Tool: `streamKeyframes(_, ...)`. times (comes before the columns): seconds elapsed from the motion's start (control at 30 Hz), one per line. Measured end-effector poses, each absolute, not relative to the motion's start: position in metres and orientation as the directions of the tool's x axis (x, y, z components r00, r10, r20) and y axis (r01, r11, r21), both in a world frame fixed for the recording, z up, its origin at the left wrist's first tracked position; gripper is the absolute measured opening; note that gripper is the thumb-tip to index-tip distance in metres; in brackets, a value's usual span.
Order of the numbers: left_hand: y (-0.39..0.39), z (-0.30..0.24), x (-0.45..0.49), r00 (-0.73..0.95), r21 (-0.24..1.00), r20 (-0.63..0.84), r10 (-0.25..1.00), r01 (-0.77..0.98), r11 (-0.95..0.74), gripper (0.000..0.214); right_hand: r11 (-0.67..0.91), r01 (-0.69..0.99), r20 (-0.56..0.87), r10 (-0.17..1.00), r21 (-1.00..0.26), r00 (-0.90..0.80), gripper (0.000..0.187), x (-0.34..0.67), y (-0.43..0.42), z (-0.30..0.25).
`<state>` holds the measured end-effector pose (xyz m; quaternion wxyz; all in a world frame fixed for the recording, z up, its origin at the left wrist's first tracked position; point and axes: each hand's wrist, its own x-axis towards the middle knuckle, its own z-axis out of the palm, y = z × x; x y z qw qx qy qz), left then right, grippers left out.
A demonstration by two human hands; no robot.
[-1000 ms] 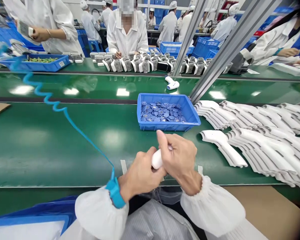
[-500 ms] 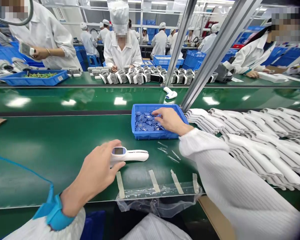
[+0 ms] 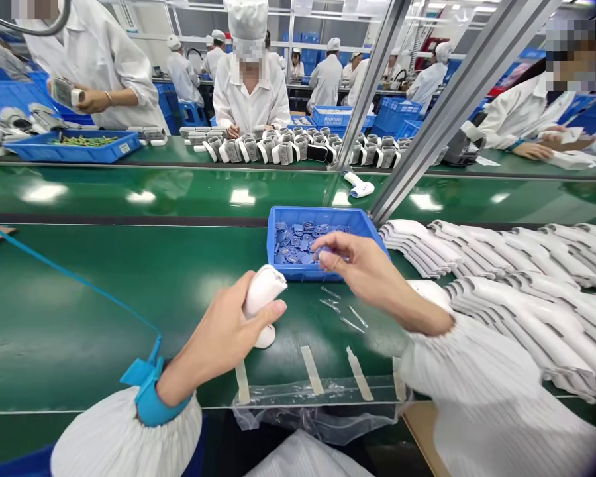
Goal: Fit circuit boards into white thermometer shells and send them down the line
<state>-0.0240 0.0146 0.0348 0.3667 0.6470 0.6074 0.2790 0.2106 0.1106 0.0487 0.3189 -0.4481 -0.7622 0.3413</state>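
My left hand (image 3: 228, 324) is closed around a white infrared thermometer (image 3: 264, 291), tilted up off the bench so its screen is out of sight. A blue band circles that wrist. Over the front right of a blue tray (image 3: 302, 273), my right hand (image 3: 360, 268) pinches a small blue plastic piece (image 3: 320, 252) between thumb and fingers. Many similar blue pieces (image 3: 293, 246) lie loose inside the tray. Thin clear plastic strips (image 3: 353, 323) are scattered on the green bench just below my right hand.
Stacked white thermometer housings (image 3: 516, 305) fill the right side. Strips of tape (image 3: 312, 370) hold a clear bag (image 3: 322, 414) at the bench edge. A metal post (image 3: 457, 99) slants up behind the tray. Another white thermometer (image 3: 359, 185) lies on the green belt. Co-workers sit across.
My left hand has lifted and turned the thermometer, hiding its screen. My right hand has drawn back toward the tray's front edge with a blue piece pinched in its fingers.
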Motion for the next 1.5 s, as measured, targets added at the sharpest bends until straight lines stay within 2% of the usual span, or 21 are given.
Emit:
streamKeyframes(0.1,0.016,0.038,-0.006,0.191,0.842,-0.080,0.978,0.538,-0.036,0.030,0.344,0.317,0.171,0.869,-0.884,-0.465,0.019,0.207,0.077,0.059)
streamKeyframes(0.23,0.017,0.042,0.012,0.152,0.803,0.040,0.988,0.584,-0.122,0.026,0.230,0.218,0.100,0.870,-0.948,-0.483,0.029,0.201,0.054,0.069)
streamKeyframes(0.33,0.018,0.043,0.014,0.161,0.786,0.082,0.984,0.597,-0.163,0.026,0.332,0.272,0.185,0.873,-0.903,-0.452,0.033,0.201,0.049,0.069)
streamKeyframes(0.43,0.020,0.042,0.014,0.232,0.779,0.073,0.970,0.594,-0.201,0.026,0.556,0.348,0.370,0.799,-0.755,-0.475,0.035,0.203,0.049,0.062)
streamKeyframes(0.53,0.020,0.043,0.016,0.266,0.763,0.090,0.960,0.602,-0.238,0.028,0.677,0.385,0.450,0.719,-0.628,-0.530,0.042,0.205,0.047,0.052)
streamKeyframes(0.7,0.015,0.041,0.022,0.278,0.735,0.144,0.950,0.612,-0.291,0.035,0.697,0.438,0.457,0.710,-0.568,-0.535,0.041,0.204,0.043,0.046)
streamKeyframes(0.83,0.017,0.030,0.024,0.267,0.675,0.255,0.929,0.639,-0.368,0.029,0.680,0.413,0.445,0.720,-0.606,-0.532,0.030,0.197,0.042,0.048)
streamKeyframes(0.97,0.022,0.023,0.025,0.294,0.507,0.336,0.895,0.744,-0.435,0.028,0.640,0.458,0.504,0.768,-0.617,-0.395,0.025,0.199,0.036,0.037)
streamKeyframes(1.03,0.020,0.020,0.026,0.340,0.495,0.345,0.875,0.727,-0.477,0.024,0.562,0.493,0.462,0.827,-0.664,-0.320,0.022,0.207,0.030,0.031)
streamKeyframes(1.07,0.018,0.018,0.026,0.312,0.517,0.366,0.876,0.715,-0.471,0.023,0.506,0.509,0.405,0.862,-0.696,-0.305,0.021,0.211,0.025,0.028)
streamKeyframes(1.13,0.013,0.012,0.029,0.116,0.594,0.433,0.894,0.709,-0.380,0.021,0.400,0.538,0.263,0.912,-0.742,-0.315,0.018,0.218,0.016,0.026)
streamKeyframes(1.23,0.012,-0.003,0.036,-0.213,0.670,0.492,0.844,0.712,-0.210,0.041,0.313,0.574,0.085,0.918,-0.757,-0.388,0.011,0.217,0.003,0.023)
streamKeyframes(1.3,0.017,-0.011,0.040,-0.229,0.626,0.566,0.792,0.745,-0.232,0.049,0.366,0.587,0.112,0.899,-0.722,-0.423,0.009,0.208,-0.003,0.016)
streamKeyframes(1.4,0.026,-0.014,0.041,-0.135,0.544,0.637,0.759,0.776,-0.319,0.050,0.485,0.591,0.277,0.868,-0.644,-0.411,0.015,0.194,-0.013,0.002)
streamKeyframes(1.47,0.026,-0.009,0.034,-0.086,0.536,0.600,0.795,0.781,-0.321,0.052,0.468,0.573,0.293,0.880,-0.673,-0.375,0.021,0.189,-0.017,-0.004)
streamKeyframes(1.5,0.023,-0.005,0.030,-0.069,0.547,0.564,0.823,0.778,-0.309,0.051,0.421,0.549,0.253,0.900,-0.723,-0.356,0.023,0.189,-0.017,-0.004)
